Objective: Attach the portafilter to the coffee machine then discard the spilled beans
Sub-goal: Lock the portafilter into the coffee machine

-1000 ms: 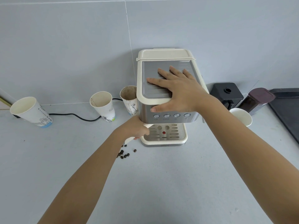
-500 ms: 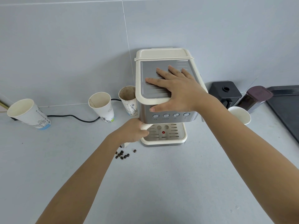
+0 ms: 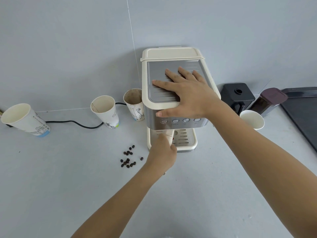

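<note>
From the head camera, the left hand (image 3: 163,153) grips the portafilter handle (image 3: 170,136), swung from the coffee machine's (image 3: 173,107) left to its front, probably locked. The right hand (image 3: 187,93) stays flat, holding nothing. Spilled beans (image 3: 129,158) remain on the desk (image 3: 68,177).

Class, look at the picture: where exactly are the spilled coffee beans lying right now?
The beans lie loose on the counter, just left of the coffee machine base and the left hand, in front of the paper cups.
</note>
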